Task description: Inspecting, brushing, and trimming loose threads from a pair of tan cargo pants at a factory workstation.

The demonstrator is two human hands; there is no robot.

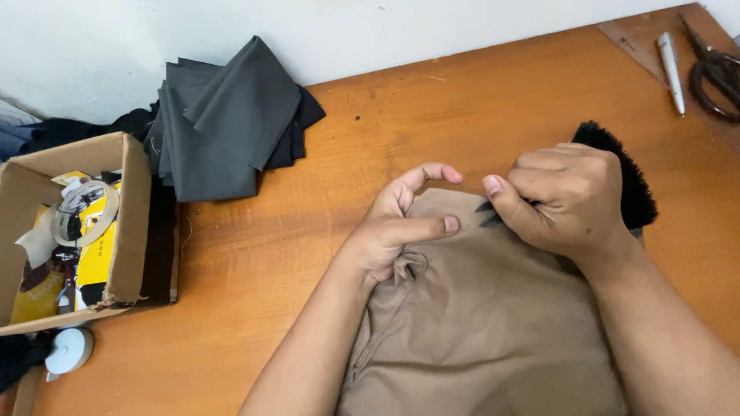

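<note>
A tan garment (pixel 478 323) lies on the wooden table (pixel 308 231), spread toward me. My left hand (pixel 401 227) presses on its upper edge, with the fabric bunched under the palm and the index finger curled up. My right hand (pixel 566 196) is closed around a black brush (pixel 628 173), whose bristles stick out past the knuckles at the garment's top right. A small dark pointed tip shows between the right thumb and the cloth.
Folded dark grey cloth pieces (pixel 223 115) are stacked at the back left by the white wall. A cardboard box (pixel 77 231) of odds and ends sits at the left. A white round object (pixel 68 350) lies below it. A white pen (pixel 671 69) and black scissors (pixel 717 73) lie at the far right.
</note>
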